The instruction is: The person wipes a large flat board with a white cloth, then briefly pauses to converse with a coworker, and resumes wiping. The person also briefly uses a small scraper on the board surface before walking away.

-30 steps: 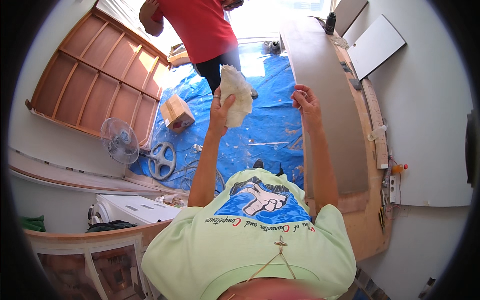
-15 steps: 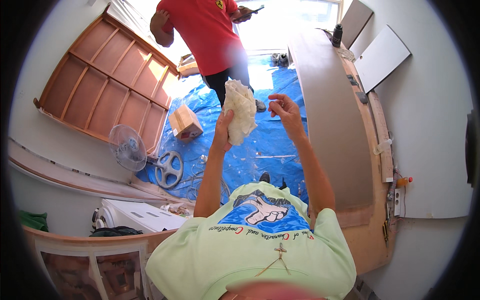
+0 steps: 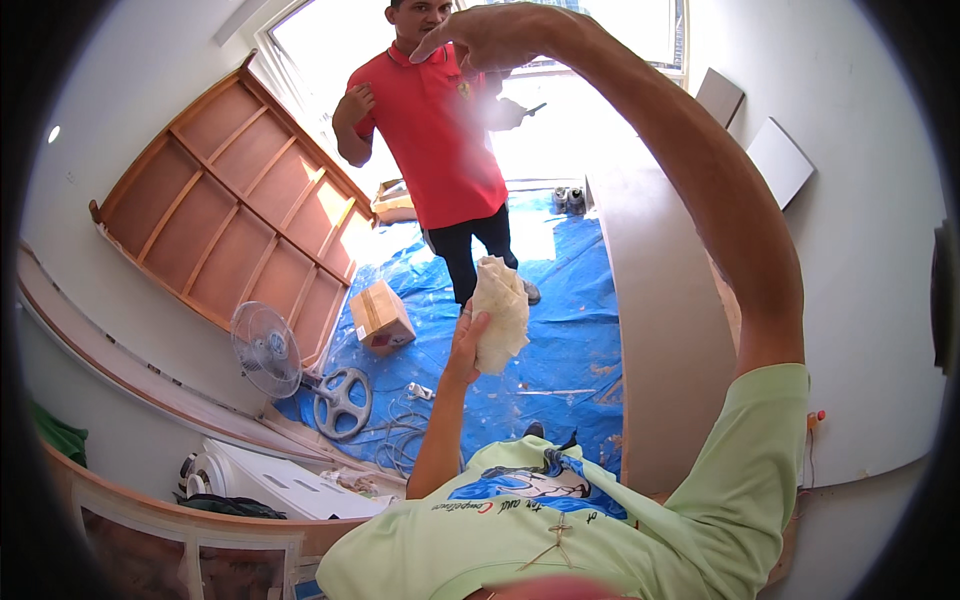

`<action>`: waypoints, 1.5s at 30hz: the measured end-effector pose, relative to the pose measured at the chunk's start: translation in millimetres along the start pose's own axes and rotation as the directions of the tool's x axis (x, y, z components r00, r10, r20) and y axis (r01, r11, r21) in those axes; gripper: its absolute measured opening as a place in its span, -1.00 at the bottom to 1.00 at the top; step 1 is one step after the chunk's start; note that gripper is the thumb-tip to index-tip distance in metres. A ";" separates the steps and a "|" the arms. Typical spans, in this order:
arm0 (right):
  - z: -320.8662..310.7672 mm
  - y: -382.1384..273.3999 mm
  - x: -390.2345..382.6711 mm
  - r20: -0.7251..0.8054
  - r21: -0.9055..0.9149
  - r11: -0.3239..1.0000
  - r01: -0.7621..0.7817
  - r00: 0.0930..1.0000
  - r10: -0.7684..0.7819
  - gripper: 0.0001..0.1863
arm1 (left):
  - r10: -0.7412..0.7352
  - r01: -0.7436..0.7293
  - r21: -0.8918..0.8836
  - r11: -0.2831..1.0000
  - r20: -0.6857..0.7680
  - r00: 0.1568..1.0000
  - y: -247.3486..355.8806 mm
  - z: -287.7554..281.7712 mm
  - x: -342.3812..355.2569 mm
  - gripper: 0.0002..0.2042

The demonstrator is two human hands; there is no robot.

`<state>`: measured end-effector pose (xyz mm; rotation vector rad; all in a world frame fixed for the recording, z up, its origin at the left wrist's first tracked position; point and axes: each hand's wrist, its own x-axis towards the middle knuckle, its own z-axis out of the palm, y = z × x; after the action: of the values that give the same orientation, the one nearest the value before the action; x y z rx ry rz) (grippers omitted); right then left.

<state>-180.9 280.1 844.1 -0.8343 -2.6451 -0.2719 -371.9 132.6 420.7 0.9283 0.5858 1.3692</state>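
My left hand (image 3: 466,346) grips a crumpled off-white cloth (image 3: 501,318) over the blue floor sheet, thumb against its side. My right arm is lifted high across the view. At its end my right hand (image 3: 490,38) holds nothing that I can see, with its fingers stretched toward the left and apart. Behind that hand stands a person in a red shirt (image 3: 425,130), facing me. This person has one hand at the shoulder and a dark phone (image 3: 537,109) in the other.
Blue sheeting (image 3: 570,350) covers the floor. A cardboard box (image 3: 382,318), a pedestal fan (image 3: 266,349) and loose cable lie to the left. A framed wooden panel (image 3: 215,205) leans behind them. Along the right runs a long grey-brown panel (image 3: 665,330).
My right hand has swung up from chest height to the top of the view. The view has tilted upward, so the cloth and left hand appear lower.
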 end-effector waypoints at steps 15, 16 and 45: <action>221.6 30.2 -104.0 -0.137 0.983 -0.096 0.158 0.971 0.195 -0.17 | 0.030 -0.027 -0.028 0.999 0.081 0.996 23.4 17.6 25.9 -0.42; 217.1 37.1 -103.8 -0.123 0.978 0.196 0.075 0.962 0.245 -0.26 | 0.016 -0.013 -0.044 0.999 0.077 0.997 20.8 19.5 24.9 -0.42; 423.5 -121.8 -399.8 0.466 0.656 -0.640 0.401 0.451 0.761 -0.60 | -0.526 -0.121 0.822 0.557 0.462 0.714 13.4 63.6 60.1 -0.21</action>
<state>-62.3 95.2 291.2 -0.5689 -0.2744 1.6045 -318.6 177.1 475.6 1.9366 0.7318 0.3449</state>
